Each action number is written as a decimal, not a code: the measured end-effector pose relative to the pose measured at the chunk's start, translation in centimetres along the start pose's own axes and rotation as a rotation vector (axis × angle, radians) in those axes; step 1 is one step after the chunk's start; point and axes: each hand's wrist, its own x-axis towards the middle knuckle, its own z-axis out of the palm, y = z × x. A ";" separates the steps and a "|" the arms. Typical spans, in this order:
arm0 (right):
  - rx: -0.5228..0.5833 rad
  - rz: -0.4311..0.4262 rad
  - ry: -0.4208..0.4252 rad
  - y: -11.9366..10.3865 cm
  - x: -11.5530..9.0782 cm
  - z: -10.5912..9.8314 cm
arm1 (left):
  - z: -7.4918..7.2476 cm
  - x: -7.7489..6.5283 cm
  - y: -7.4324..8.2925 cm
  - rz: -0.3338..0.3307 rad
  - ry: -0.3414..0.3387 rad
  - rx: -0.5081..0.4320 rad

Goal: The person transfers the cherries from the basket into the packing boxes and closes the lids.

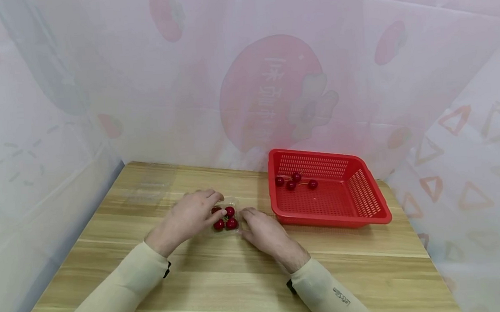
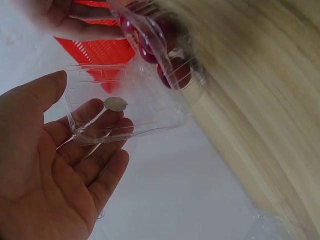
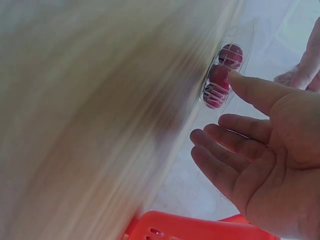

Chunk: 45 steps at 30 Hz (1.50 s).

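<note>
A small clear plastic box [image 2: 172, 92] with several dark red cherries [image 1: 231, 223] sits on the table, its hinged lid [image 2: 150, 117] standing raised. My left hand [image 1: 189, 218] holds the lid; in the left wrist view the thumb is at one edge and curled fingers show through the plastic. On the box's right side is my right hand [image 1: 264, 233], fingers loosely bent and apart. Its thumb [image 3: 255, 92] reaches to the box wall by the cherries; whether it touches is hard to tell.
A red perforated plastic basket [image 1: 321, 218] stands at the back right, with several cherries [image 1: 296, 176] in its left part. Another clear plastic piece [image 1: 147, 189] lies at the back left of the wooden table [image 1: 223, 289]. A printed curtain [image 1: 179, 108] closes off the back.
</note>
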 end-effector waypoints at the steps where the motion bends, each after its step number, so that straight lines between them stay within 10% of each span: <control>1: -0.001 -0.001 0.000 0.0 0.0 0.0 | 0.1 -0.1 0.1 -0.003 -0.006 0.002; 30: 0.037 0.031 -0.042 0.1 0.1 -0.3 | 2.4 -1.2 0.7 0.102 -0.013 0.110; 45: 0.416 0.103 -0.179 -0.2 1.2 0.2 | 2.8 -1.5 0.8 0.134 0.025 0.081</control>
